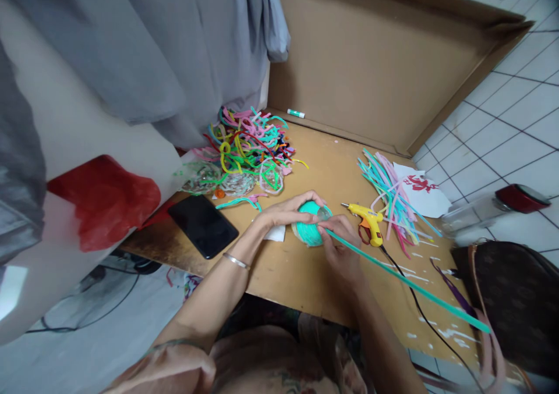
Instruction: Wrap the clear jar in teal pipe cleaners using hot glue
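Note:
My left hand (294,210) is curled around a round teal coil (309,235), which has a clear, glassy-looking spot near its upper right edge. Pinched in my right hand (343,242) at the coil's side is a long teal pipe cleaner (410,283), whose free length slants down to the right across my forearm. Just right of my right hand lies a yellow hot glue gun (369,222), nozzle pointing left. A small white paper (275,233) shows partly under my left wrist.
A tangled heap of coloured pipe cleaners (248,144) sits back left, near a black phone (203,225). Straight pipe cleaners (388,190) lie right, by a clear bottle (471,213) and brown bag (506,301). The glue gun's cord (414,301) crosses the table. Cardboard (375,62) stands behind.

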The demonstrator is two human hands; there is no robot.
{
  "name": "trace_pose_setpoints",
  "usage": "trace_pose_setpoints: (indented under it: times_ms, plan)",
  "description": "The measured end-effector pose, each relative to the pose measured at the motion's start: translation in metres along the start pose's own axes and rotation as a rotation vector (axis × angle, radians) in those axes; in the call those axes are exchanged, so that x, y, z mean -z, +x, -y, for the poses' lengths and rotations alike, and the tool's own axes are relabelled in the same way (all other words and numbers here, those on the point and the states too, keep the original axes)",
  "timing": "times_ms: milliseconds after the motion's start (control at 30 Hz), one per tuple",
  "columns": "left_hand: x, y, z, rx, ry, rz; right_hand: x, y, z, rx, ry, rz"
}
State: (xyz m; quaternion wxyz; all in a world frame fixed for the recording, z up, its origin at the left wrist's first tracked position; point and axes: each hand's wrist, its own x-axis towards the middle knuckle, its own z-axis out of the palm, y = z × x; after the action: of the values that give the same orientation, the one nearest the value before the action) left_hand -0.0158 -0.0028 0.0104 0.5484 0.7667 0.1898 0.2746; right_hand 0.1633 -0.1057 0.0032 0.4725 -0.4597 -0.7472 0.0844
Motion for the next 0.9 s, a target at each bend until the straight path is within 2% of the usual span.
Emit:
trace_pose_setpoints:
  times_ms: [300, 400, 567, 700, 900]
  plan:
    - [-0.001, 0.000, 0.002, -0.015, -0.046, 0.001, 0.001, 0.003, 0.004, 0.023, -0.023, -0.016]
    - [-0.001, 0.000, 0.005, -0.017, -0.063, 0.000, 0.002, 0.004, 0.002, 0.071, -0.073, -0.022]
    - [-0.001, 0.001, 0.005, 0.007, -0.046, 0.002, 0.012, 0.007, -0.004, 0.205, -0.155, 0.039]
    - [-0.001, 0.001, 0.002, 0.027, -0.002, -0.003, 0.017, 0.017, -0.007, 0.168, -0.284, -0.037]
    - [-0.001, 0.001, 0.001, 0.047, 0.059, -0.022, 0.006, 0.032, -0.006, 0.105, -0.445, -0.072]
